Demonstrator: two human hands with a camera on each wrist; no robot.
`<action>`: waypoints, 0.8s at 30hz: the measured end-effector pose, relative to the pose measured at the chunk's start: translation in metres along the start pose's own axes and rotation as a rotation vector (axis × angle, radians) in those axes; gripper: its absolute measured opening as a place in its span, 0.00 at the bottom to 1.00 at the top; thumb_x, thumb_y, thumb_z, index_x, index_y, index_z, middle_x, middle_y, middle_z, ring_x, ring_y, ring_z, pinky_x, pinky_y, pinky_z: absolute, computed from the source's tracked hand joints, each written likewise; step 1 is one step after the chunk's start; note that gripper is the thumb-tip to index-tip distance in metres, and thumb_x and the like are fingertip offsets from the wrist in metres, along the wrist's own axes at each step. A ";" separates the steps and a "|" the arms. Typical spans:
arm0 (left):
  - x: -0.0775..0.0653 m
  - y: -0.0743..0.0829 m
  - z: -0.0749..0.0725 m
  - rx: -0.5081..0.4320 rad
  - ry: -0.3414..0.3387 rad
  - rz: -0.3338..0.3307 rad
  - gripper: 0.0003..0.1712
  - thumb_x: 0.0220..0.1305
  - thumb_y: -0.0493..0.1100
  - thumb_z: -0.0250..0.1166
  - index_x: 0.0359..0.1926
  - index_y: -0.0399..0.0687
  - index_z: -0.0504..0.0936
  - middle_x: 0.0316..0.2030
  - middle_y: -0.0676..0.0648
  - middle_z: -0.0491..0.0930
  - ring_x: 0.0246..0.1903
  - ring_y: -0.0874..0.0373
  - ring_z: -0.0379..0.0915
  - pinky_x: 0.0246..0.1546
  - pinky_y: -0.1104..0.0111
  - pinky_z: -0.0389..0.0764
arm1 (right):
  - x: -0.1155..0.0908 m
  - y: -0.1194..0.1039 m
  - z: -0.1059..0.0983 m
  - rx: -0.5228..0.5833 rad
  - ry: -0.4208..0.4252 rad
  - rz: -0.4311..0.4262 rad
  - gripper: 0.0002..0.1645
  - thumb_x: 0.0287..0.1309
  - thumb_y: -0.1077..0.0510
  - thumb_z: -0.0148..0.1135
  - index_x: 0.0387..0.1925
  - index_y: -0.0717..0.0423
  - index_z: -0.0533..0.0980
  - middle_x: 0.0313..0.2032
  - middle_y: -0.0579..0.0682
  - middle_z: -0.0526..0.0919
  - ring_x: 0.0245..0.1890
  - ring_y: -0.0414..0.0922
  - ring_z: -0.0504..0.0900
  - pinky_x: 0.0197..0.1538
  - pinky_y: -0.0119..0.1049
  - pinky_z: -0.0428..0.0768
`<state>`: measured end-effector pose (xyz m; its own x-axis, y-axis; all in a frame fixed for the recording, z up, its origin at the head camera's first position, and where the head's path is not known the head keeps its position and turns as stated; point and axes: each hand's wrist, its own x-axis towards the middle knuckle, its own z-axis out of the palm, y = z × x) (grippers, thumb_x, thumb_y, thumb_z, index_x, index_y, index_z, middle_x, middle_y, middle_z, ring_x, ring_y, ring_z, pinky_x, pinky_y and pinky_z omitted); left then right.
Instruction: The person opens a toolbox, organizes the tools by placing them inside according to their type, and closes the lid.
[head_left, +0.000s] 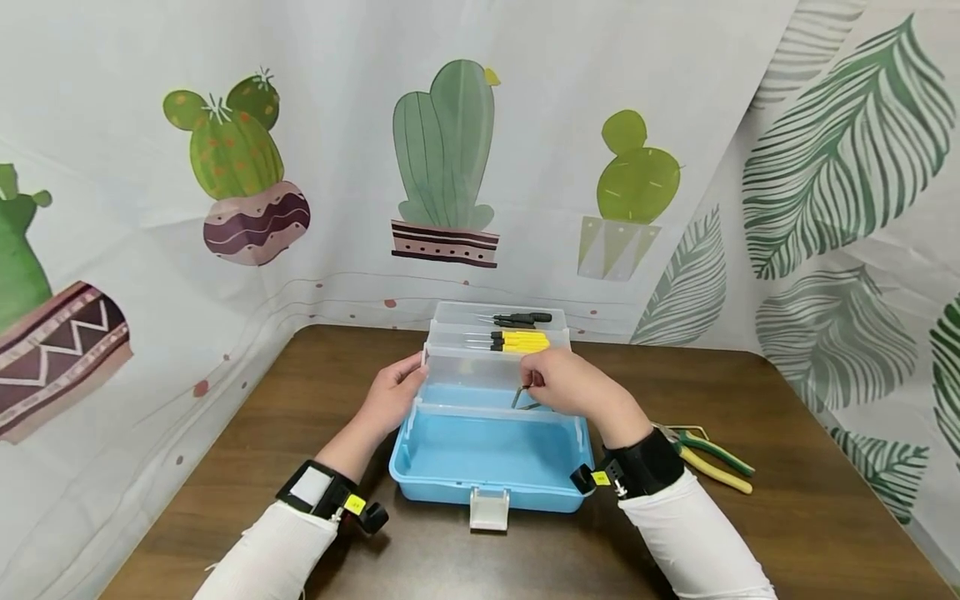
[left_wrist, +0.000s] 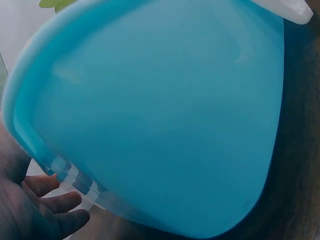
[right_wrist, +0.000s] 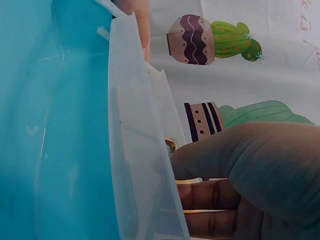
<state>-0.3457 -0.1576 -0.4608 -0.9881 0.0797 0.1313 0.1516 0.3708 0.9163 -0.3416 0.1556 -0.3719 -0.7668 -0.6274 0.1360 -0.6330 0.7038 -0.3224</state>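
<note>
Blue toolbox (head_left: 435, 493); beyond, hex key (head_left: 518, 397) pinched in right hand (head_left: 561, 383).
Hex key at fingertips, toward right hand's 8 o'clock; visible leg runs 1 to 7 o'clock. Left hand (head_left: 396, 390), farther off, fingers apart, touches clear tray's (head_left: 461, 371) 9 o'clock edge.

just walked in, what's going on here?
Someone has a blue toolbox open. Their left hand touches the left side of the clear trays; their right hand pinches a bent metal piece at the lowest tray. Yellow-handled screwdrivers and black-handled tools lie in the trays above. Pliers lie on the table, at right.
</note>
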 end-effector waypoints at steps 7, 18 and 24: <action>0.000 0.000 0.000 -0.004 -0.005 0.005 0.28 0.79 0.58 0.53 0.74 0.59 0.71 0.72 0.46 0.72 0.69 0.44 0.73 0.65 0.44 0.77 | 0.004 -0.003 0.000 -0.039 -0.045 0.022 0.09 0.62 0.66 0.60 0.32 0.49 0.80 0.27 0.43 0.79 0.28 0.41 0.74 0.34 0.33 0.74; 0.000 0.001 0.000 0.008 -0.001 -0.005 0.27 0.80 0.58 0.53 0.74 0.60 0.71 0.73 0.47 0.72 0.70 0.44 0.72 0.67 0.44 0.75 | 0.009 -0.003 0.004 -0.095 -0.066 0.039 0.11 0.62 0.67 0.61 0.35 0.50 0.85 0.33 0.45 0.86 0.30 0.41 0.77 0.38 0.34 0.79; -0.001 0.000 0.001 0.010 0.002 -0.005 0.28 0.79 0.58 0.53 0.74 0.60 0.71 0.73 0.47 0.72 0.70 0.44 0.71 0.67 0.43 0.75 | 0.009 -0.002 0.005 -0.110 -0.092 0.038 0.12 0.60 0.69 0.61 0.25 0.51 0.81 0.25 0.42 0.77 0.26 0.39 0.69 0.33 0.32 0.72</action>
<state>-0.3446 -0.1569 -0.4608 -0.9890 0.0762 0.1270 0.1465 0.3800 0.9133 -0.3468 0.1472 -0.3743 -0.7807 -0.6238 0.0373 -0.6152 0.7568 -0.2208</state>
